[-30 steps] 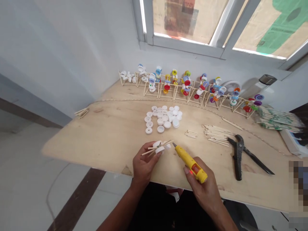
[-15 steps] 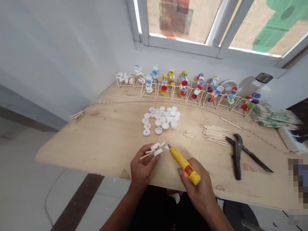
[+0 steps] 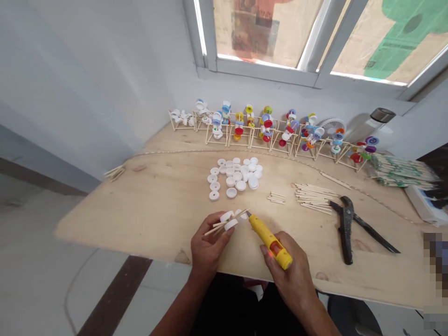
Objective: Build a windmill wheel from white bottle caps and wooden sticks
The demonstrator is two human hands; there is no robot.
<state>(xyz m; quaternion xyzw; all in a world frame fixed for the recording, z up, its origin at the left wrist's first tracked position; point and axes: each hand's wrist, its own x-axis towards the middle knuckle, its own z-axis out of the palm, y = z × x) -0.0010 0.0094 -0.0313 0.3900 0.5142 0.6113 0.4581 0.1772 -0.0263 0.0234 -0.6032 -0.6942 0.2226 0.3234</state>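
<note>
My left hand (image 3: 207,245) is closed round a small piece made of thin wooden sticks and white bottle caps (image 3: 229,220), held just above the plywood board (image 3: 150,210). My right hand (image 3: 292,275) grips a yellow glue gun (image 3: 269,240) whose tip points at the right end of that piece, touching or nearly touching it. A cluster of loose white caps (image 3: 234,175) lies on the board beyond my hands.
Black pliers (image 3: 346,226) and piles of cut sticks (image 3: 313,196) lie to the right. A row of finished stick-and-cap models (image 3: 266,128) lines the wall under the window, with a small fan (image 3: 331,126), a bottle (image 3: 376,119) and packed sticks (image 3: 399,170) at the far right.
The glue gun tip has come closer to the stick-and-cap piece in my left hand. The view has shifted slightly; both hands stay in about the same place.
</note>
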